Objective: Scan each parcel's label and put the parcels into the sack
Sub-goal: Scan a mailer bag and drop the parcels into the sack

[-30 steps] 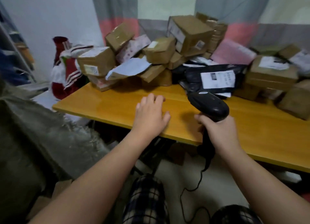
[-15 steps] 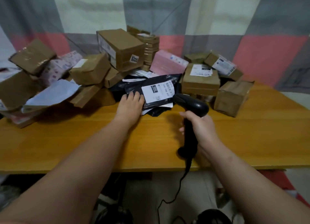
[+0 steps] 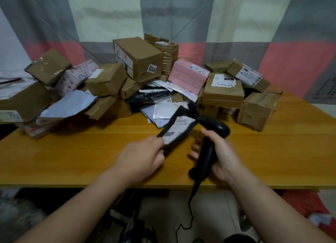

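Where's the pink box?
In the head view, the pink box sits among the parcels at the back of the table, just right of centre, between the big brown box marked 6205 and a labelled brown box.

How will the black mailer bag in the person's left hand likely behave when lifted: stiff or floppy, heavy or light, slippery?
Probably floppy: the black mailer bag looks like thin plastic, and its far end bends while the left hand pinches one edge. Likely light: that pinch alone seems to lift it. Its smooth film may slip from the grip.
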A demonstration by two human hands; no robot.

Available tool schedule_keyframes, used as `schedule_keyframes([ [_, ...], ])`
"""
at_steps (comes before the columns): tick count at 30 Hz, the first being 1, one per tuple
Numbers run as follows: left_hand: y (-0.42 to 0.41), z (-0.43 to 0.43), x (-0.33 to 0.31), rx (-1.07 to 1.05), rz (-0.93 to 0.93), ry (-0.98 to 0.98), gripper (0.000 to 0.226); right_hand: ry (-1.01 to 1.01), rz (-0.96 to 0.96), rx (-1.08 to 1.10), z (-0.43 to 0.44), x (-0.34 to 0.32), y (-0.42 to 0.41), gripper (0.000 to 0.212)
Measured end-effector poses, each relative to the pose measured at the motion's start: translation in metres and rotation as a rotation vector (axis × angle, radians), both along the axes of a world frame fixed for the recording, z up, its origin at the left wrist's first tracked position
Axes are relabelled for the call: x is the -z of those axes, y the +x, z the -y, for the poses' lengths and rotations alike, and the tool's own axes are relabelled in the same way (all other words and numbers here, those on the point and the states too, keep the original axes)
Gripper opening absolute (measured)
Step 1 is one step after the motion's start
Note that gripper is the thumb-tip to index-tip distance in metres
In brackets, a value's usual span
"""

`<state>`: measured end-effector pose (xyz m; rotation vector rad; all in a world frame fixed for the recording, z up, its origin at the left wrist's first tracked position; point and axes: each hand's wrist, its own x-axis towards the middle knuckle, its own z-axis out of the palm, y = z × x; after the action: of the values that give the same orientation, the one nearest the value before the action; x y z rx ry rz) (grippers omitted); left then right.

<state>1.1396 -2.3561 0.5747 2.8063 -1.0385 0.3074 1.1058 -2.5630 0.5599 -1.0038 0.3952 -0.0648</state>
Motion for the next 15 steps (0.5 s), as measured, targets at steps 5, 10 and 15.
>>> schedule_keyframes([
  [5, -0.003, 0.012, -0.002, -0.03, -0.374, -0.194, 0.032, -0.062, -0.071, -0.014, -0.01, -0.003, -0.011, 0.033],
  [10, 0.04, 0.011, -0.002, -0.395, -0.574, -0.038, 0.06, -0.045, -0.089, 0.032, -0.024, -0.009, -0.016, 0.035],
  [15, 0.023, 0.02, 0.014, -0.294, -0.815, -0.475, 0.026, -0.07, 0.049, 0.163, -0.037, -0.006, -0.022, 0.037],
])
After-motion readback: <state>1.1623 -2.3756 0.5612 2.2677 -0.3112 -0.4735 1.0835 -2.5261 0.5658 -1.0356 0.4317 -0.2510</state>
